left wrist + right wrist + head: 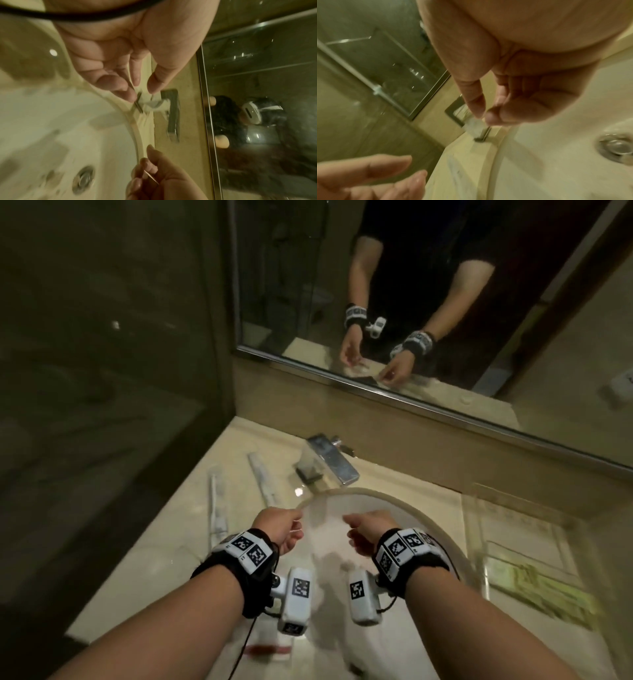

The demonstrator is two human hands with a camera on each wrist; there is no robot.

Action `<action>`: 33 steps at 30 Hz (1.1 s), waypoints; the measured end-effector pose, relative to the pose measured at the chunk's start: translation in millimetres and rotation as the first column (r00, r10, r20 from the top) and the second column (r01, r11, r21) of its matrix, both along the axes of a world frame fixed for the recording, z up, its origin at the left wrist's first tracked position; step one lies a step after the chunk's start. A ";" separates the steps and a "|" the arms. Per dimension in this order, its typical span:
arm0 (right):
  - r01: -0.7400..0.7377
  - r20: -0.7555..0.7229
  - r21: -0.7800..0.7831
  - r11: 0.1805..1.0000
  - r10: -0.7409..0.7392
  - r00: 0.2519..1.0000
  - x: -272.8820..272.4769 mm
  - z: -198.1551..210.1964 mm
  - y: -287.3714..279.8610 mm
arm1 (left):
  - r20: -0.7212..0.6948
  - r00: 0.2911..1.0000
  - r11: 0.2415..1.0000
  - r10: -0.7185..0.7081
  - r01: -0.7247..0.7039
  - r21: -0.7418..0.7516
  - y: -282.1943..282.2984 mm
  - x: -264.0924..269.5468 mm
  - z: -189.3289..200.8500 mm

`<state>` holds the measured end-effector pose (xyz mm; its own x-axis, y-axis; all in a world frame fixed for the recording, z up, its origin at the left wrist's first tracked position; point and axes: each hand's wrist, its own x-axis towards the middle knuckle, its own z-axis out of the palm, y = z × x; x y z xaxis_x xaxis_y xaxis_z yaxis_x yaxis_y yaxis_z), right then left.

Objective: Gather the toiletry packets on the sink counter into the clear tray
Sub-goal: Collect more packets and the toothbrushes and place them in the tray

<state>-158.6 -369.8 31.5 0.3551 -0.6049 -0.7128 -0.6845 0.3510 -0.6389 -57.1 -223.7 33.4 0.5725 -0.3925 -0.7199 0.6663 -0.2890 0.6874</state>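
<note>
Two long white packets (pixel 216 501) (pixel 263 479) lie on the counter left of the sink. A small clear packet with a dark edge (pixel 308 470) (pixel 150 105) (pixel 475 127) sits beside the faucet. The clear tray (pixel 507 525) stands right of the basin with a green packet (pixel 541 587) in it. Both hands hover over the basin, blurred. My left hand (pixel 287 525) (pixel 142 88) has relaxed fingers apart from the thumb, nothing in them. My right hand (pixel 356 529) (pixel 483 116) is loosely curled, thumb and forefinger tips close; whether they pinch something thin is unclear.
The chrome faucet (pixel 330 457) stands at the back rim of the white basin (pixel 329 546), whose drain (pixel 616 144) shows below. A mirror (pixel 411 302) runs along the back wall, and dark glass closes the left side. A white item with a red mark (pixel 270 659) lies at the front edge.
</note>
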 end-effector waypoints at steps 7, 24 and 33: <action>-0.352 -0.169 -0.191 0.916 0.323 0.931 85.7 -24.6 56.2 | 0.020 0.993 0.990 0.120 -0.121 0.078 80.2 59.7 -14.8; -0.491 -0.305 -0.419 0.764 0.391 0.869 139.0 -67.1 82.2 | 0.205 0.956 0.876 -0.209 0.090 0.474 103.3 111.2 -49.7; -0.316 0.113 -0.284 0.905 0.359 0.927 103.7 -67.3 83.8 | 0.245 0.813 0.670 -0.528 0.222 0.708 73.0 112.9 -60.2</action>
